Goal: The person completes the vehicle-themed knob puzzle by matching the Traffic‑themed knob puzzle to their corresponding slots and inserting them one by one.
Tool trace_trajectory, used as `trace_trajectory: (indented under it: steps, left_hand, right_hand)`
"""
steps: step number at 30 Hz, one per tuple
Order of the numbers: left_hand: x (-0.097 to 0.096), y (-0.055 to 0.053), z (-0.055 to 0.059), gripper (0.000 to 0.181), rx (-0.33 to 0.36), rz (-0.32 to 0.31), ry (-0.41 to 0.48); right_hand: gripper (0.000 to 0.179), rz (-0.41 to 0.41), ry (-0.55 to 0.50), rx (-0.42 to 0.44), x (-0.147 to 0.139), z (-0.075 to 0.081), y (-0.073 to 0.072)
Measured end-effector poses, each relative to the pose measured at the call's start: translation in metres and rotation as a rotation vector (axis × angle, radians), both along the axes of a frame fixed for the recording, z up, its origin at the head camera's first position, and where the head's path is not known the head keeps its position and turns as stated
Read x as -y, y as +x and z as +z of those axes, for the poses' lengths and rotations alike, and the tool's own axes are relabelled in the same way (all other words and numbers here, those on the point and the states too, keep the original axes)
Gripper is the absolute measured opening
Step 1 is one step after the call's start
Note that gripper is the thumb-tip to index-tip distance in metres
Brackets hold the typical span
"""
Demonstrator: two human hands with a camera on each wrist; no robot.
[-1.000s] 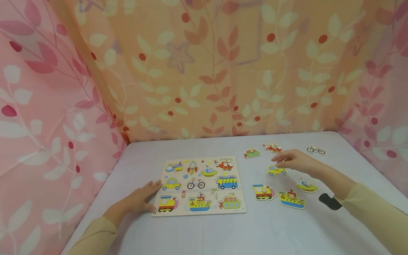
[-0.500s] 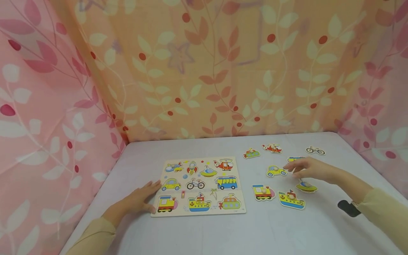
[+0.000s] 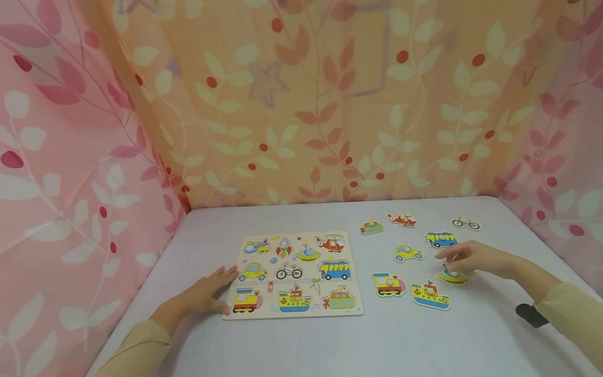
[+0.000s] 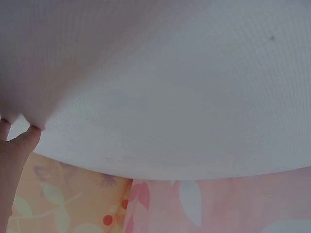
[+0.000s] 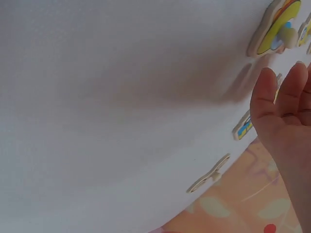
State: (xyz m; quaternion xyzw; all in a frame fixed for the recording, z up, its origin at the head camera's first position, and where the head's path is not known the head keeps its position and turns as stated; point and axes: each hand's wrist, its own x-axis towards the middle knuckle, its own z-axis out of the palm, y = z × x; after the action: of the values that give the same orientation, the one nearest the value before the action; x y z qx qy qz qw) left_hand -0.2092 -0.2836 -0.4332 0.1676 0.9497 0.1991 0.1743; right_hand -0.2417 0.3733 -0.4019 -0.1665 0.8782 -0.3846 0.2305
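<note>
My left hand (image 3: 200,293) rests at the left edge of a wooden puzzle board (image 3: 313,315), its fingers extended along the edge. In the board sit an airplane piece (image 3: 256,247) and a rocket piece (image 3: 284,249), both with knobs. Above the yellow-green flying saucer piece (image 3: 453,279) hovers my right hand (image 3: 478,257), holding nothing, its fingers loosely bent. The right wrist view shows those fingers (image 5: 265,92) apart from the saucer's knob (image 5: 287,37). Nearby lie a bus piece (image 3: 440,240), a car piece (image 3: 408,253) and a ship piece (image 3: 431,296).
A train piece (image 3: 389,285) lies right of the board. Farther back are a submarine piece (image 3: 372,226), a helicopter piece (image 3: 402,220) and a bicycle piece (image 3: 466,223). Patterned curtains (image 3: 301,104) enclose the white table (image 3: 330,348) at the back and sides.
My right hand has moved right and nearer, from beside the car piece to over the flying saucer piece, uncovering the bus piece. My left hand has stayed at the board.
</note>
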Motion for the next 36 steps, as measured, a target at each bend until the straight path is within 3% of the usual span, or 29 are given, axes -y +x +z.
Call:
trace_trajectory:
  steps: [6, 11, 27, 36]
  left_hand:
    - [-0.001, 0.002, 0.000, 0.099, 0.001, 0.006, 0.000]
    - [0.001, 0.002, -0.001, 0.099, 0.000, -0.002, -0.001]
    - [0.008, -0.002, -0.001, 0.099, -0.016, -0.014, 0.014]
    - [0.006, -0.003, -0.004, 0.099, -0.006, -0.017, 0.022]
  right_hand:
    - [0.043, -0.029, -0.003, 0.022, -0.012, -0.010, -0.003]
    - [0.042, -0.024, 0.073, 0.039, -0.013, -0.014, -0.005]
    - [0.023, -0.105, 0.161, 0.021, -0.007, -0.020, -0.012]
    - [0.024, -0.155, 0.217, 0.003, -0.007, -0.020, -0.006]
